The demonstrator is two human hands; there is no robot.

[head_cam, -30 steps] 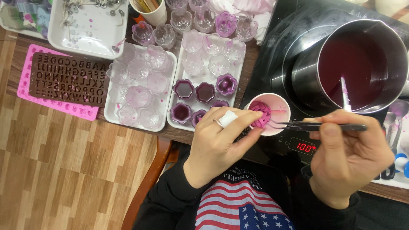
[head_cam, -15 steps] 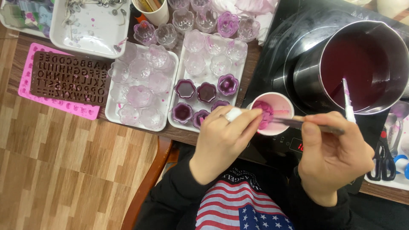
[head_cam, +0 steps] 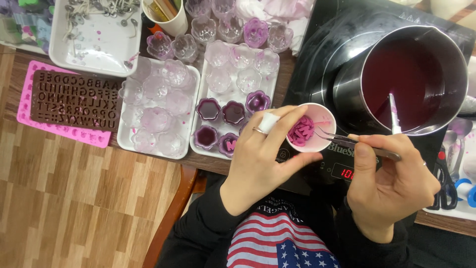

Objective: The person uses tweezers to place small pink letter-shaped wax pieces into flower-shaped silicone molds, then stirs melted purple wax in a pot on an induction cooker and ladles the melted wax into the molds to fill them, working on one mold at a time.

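My left hand (head_cam: 260,154) holds a small white cup (head_cam: 325,119) with several pink letter-shaped pieces (head_cam: 301,131) inside. My right hand (head_cam: 391,183) grips metal tweezers (head_cam: 347,141), whose tips reach over the cup's rim toward the pink pieces. Both hands hover above a black induction hob (head_cam: 317,64) at the table's front edge. Left of the cup, a white tray (head_cam: 270,87) carries clear flower-shaped holders, several filled with dark purple wax (head_cam: 220,124).
A steel pot (head_cam: 414,79) of dark red liquid with a stirrer stands on the hob. A second white tray (head_cam: 191,106) of clear holders, a brown letter mould on a pink mat (head_cam: 59,129), a tray of wicks (head_cam: 94,37) and scissors (head_cam: 446,183) lie around.
The tweezers' tips have drawn back slightly from the pink pieces to the cup's rim. My left hand keeps its hold on the cup, tilted a little more.
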